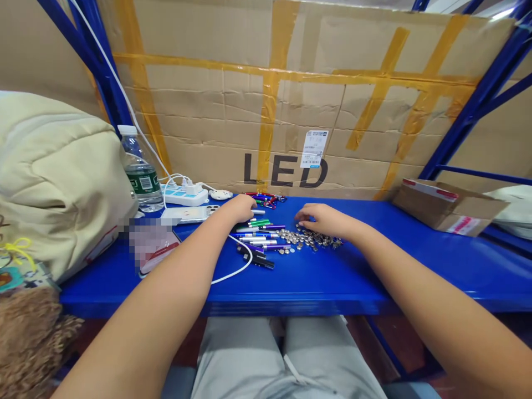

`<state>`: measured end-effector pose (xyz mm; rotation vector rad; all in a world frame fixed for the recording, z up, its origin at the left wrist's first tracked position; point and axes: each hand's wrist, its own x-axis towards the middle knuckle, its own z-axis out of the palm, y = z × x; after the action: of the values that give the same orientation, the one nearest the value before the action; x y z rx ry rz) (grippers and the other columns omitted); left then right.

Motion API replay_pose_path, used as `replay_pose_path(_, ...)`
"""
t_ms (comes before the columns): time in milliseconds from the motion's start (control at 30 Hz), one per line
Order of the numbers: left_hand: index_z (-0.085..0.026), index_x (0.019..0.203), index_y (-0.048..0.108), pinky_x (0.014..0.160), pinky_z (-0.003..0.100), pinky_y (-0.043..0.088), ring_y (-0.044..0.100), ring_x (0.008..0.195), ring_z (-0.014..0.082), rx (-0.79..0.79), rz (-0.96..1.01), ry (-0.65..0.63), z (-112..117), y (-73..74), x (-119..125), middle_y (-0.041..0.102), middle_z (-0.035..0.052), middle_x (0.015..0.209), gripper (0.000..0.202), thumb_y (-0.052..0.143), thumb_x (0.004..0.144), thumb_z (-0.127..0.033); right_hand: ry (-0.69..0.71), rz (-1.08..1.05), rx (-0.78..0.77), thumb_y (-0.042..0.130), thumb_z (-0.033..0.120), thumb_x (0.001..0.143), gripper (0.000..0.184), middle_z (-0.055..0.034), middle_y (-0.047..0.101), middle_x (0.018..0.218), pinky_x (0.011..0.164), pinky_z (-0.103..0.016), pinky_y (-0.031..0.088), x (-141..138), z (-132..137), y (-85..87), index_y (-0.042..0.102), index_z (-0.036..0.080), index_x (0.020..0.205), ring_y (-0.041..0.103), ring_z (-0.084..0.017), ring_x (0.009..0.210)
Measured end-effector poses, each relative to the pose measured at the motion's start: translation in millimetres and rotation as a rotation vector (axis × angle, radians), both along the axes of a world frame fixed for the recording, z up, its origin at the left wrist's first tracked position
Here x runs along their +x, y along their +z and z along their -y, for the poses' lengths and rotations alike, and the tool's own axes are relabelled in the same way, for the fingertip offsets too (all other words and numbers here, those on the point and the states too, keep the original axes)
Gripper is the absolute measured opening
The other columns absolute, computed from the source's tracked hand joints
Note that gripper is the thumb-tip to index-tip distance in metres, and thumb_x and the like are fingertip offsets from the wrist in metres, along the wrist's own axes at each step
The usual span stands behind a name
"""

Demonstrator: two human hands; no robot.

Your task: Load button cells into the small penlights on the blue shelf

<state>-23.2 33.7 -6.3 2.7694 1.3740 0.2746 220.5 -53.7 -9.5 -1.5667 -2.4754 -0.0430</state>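
Note:
My left hand (242, 207) is curled at the far side of a group of pen-like metal tubes (261, 242). A silver tube (258, 212) sticks out from under its fingertips, which are mostly hidden. The tubes lie in a loose row, coloured green, purple, blue, silver and black. Over the back edge of a heap of small round silver discs (305, 238), like button cells, my right hand (316, 217) bends its fingers downward, closed together. Whatever is between those fingertips is too small to make out.
Red and blue tubes (268, 199) lie behind, against a large taped cardboard box (208, 122). Left are a power strip (185, 194), phone (189, 214), water bottle (141, 172), cream bag (62, 177) and white cable (239, 270). A small carton (449, 208) stands right on the blue table (332, 282).

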Motion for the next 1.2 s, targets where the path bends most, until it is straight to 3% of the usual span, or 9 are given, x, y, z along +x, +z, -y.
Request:
replay_pose_path(267, -0.019, 0.095, 0.073, 0.075, 0.031, 0.046, 0.064, 0.085, 0.0245, 0.036, -0.031, -0.017, 1, -0.4, 2, 0.071, 0.0089, 0.101, 0.028, 0.054, 0.075, -0.016, 0.069, 0.060, -0.032, 0.050, 0.014, 0.084, 0.030, -0.0079, 0.067, 0.103, 0.086, -0.031, 0.047, 7, -7, -6.8, 0.071, 0.018, 0.105, 0.062, -0.019, 0.093)
replay_pose_path(400, -0.020, 0.104, 0.070, 0.076, 0.032, 0.046, 0.063, 0.091, 0.0252, 0.038, -0.090, -0.031, -2, -2.8, 4, 0.070, 0.0088, 0.107, 0.031, 0.053, 0.079, -0.020, 0.100, 0.092, -0.009, 0.050, 0.011, 0.084, 0.033, -0.0090, 0.066, 0.105, 0.087, -0.031, 0.046, 4, -7, -8.3, 0.070, 0.017, 0.109, 0.061, -0.019, 0.094)
replay_pose_path(600, -0.021, 0.103, 0.069, 0.080, 0.030, 0.045, 0.063, 0.093, 0.0234, 0.061, -0.127, -0.063, -2, -3.8, 7, 0.069, 0.0069, 0.109, 0.031, 0.048, 0.081, -0.016, 0.005, 0.124, -0.029, 0.052, 0.013, 0.083, 0.027, -0.0092, 0.067, 0.104, 0.085, -0.029, 0.046, -3, -3, -3.6, 0.071, 0.016, 0.101, 0.061, -0.020, 0.094)
replay_pose_path(733, -0.018, 0.099, 0.067, 0.076, 0.030, 0.046, 0.062, 0.089, 0.0232, 0.083, -0.056, -0.085, 7, -0.3, 13, 0.069, 0.0085, 0.104, 0.025, 0.047, 0.084, -0.020, -0.065, 0.100, -0.063, 0.055, 0.016, 0.082, 0.021, -0.0085, 0.069, 0.101, 0.077, -0.028, 0.046, -5, -1, -1.3, 0.070, 0.015, 0.096, 0.062, -0.020, 0.089)
replay_pose_path(867, -0.016, 0.099, 0.063, 0.076, 0.030, 0.047, 0.063, 0.090, 0.0214, 0.078, 0.071, -0.192, 15, 2.3, 18, 0.069, 0.0075, 0.101, 0.021, 0.053, 0.080, -0.021, -0.094, 0.022, -0.068, 0.058, 0.016, 0.079, 0.015, -0.0055, 0.071, 0.092, 0.069, -0.026, 0.045, -4, 0, -1.4, 0.069, 0.017, 0.089, 0.062, -0.017, 0.079)
replay_pose_path(1033, -0.017, 0.095, 0.061, 0.078, 0.029, 0.047, 0.063, 0.088, 0.0189, 0.043, 0.145, -0.316, 20, 1.3, 22, 0.069, 0.0058, 0.098, 0.019, 0.055, 0.077, -0.020, -0.038, -0.110, 0.072, 0.062, 0.018, 0.077, 0.007, -0.0042, 0.070, 0.083, 0.067, -0.027, 0.043, -1, -1, -1.5, 0.068, 0.018, 0.081, 0.060, -0.017, 0.074)
replay_pose_path(1200, -0.017, 0.094, 0.062, 0.078, 0.030, 0.049, 0.063, 0.086, 0.0174, -0.060, 0.206, -0.343, 28, 1.2, 25, 0.069, 0.0051, 0.096, 0.020, 0.056, 0.075, -0.020, 0.065, -0.340, 0.241, 0.061, 0.023, 0.080, 0.008, -0.0043, 0.067, 0.081, 0.069, -0.028, 0.044, -7, 2, -0.5, 0.065, 0.017, 0.083, 0.058, -0.015, 0.074)
